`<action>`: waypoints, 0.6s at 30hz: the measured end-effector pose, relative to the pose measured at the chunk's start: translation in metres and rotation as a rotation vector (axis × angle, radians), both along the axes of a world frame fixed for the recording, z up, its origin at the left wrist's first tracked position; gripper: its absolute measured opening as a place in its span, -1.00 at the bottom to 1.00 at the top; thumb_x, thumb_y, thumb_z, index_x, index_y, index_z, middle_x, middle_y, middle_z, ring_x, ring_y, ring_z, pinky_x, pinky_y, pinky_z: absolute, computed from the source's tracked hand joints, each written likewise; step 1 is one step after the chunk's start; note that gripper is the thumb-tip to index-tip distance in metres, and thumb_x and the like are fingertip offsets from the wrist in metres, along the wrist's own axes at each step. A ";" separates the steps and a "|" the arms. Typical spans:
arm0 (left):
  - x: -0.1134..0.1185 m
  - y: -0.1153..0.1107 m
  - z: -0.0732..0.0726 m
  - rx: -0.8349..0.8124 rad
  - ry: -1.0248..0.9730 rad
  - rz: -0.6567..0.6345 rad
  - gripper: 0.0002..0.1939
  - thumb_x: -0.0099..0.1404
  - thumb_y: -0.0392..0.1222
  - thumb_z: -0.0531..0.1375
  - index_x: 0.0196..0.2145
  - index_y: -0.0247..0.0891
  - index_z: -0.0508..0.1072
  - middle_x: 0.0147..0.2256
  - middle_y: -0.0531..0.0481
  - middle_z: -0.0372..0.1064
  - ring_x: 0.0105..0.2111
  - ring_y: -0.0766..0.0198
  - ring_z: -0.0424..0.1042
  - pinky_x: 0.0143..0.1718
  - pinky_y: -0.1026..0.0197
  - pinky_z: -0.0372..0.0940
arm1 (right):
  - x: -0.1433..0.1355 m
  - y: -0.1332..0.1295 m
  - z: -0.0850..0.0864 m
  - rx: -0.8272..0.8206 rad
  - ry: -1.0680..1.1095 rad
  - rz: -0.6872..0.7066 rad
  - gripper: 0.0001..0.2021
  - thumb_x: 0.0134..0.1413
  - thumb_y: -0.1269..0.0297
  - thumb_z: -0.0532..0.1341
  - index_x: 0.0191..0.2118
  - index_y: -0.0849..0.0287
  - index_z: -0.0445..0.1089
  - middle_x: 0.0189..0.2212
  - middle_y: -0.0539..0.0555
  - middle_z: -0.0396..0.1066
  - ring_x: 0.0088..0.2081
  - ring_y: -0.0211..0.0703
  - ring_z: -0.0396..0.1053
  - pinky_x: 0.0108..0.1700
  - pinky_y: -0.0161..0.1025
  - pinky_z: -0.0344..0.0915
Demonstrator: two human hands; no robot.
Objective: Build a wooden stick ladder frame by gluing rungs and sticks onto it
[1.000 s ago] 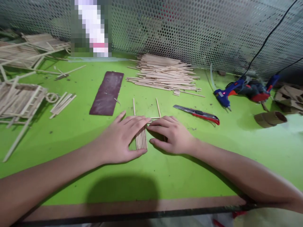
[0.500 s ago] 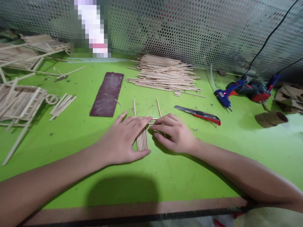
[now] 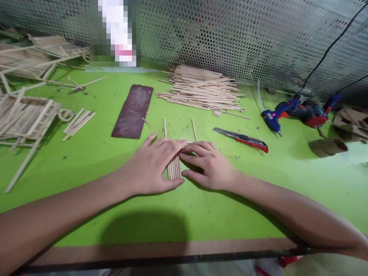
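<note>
A small row of thin wooden sticks [image 3: 174,168] lies side by side on the green tabletop. My left hand [image 3: 155,165] rests flat across it from the left, fingers stretched over its far part and thumb by its near end. Beside its right edge, my right hand [image 3: 209,163] has spread, bent fingers; its fingertips meet the left fingertips and its thumb is near the row's near right side. Two longer sticks jut out beyond the hands, a left one [image 3: 165,128] and a right one [image 3: 194,129]. What lies under the fingers is hidden.
Behind are a pile of sticks [image 3: 201,88] and brown sandpaper [image 3: 133,111]. To the right lie a red utility knife [image 3: 243,139], a blue glue gun [image 3: 273,117] and a brown cylinder [image 3: 324,147]. Stick-built models [image 3: 28,119] stand at left, near several short sticks [image 3: 79,124].
My right hand's fingers have shifted slightly left against the row, and its thumb has moved down and left, widening from the fingers. My left hand stays over the sticks. The view has shifted slightly.
</note>
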State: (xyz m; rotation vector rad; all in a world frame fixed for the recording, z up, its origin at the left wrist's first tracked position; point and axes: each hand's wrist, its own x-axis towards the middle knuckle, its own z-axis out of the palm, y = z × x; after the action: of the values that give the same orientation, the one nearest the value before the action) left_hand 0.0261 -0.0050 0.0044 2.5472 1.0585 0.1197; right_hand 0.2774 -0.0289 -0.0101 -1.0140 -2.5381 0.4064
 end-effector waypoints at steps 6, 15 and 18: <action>-0.002 0.000 0.000 0.021 0.004 -0.001 -0.04 0.37 0.40 0.26 0.51 -0.21 0.27 0.34 -0.30 0.47 0.32 -0.29 0.45 0.55 -0.48 -0.04 | -0.002 0.001 -0.001 -0.007 0.017 -0.007 -0.57 0.51 0.04 0.30 0.25 0.23 0.61 0.22 0.32 0.55 0.26 0.23 0.45 0.28 0.20 0.42; -0.005 0.000 0.002 0.021 0.037 0.005 -0.02 0.38 0.43 0.22 0.51 -0.26 0.27 0.35 -0.33 0.46 0.33 -0.30 0.45 0.56 -0.48 -0.04 | -0.005 0.001 -0.002 0.013 0.048 -0.008 -0.59 0.49 0.05 0.31 0.23 0.23 0.60 0.15 0.31 0.57 0.22 0.22 0.48 0.24 0.24 0.46; -0.005 0.001 0.004 0.021 0.064 0.008 0.00 0.37 0.44 0.21 0.52 -0.28 0.27 0.37 -0.35 0.44 0.35 -0.33 0.43 0.56 -0.48 -0.05 | -0.001 0.007 -0.004 0.107 0.148 0.008 -0.70 0.52 0.22 0.24 0.14 0.23 0.63 0.06 0.27 0.62 0.16 0.14 0.52 0.22 0.18 0.50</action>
State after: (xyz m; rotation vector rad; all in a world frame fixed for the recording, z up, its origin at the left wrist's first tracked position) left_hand 0.0207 -0.0044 0.0081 2.5818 1.0964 0.0520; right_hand 0.2765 -0.0223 -0.0145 -0.9004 -2.4053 0.3314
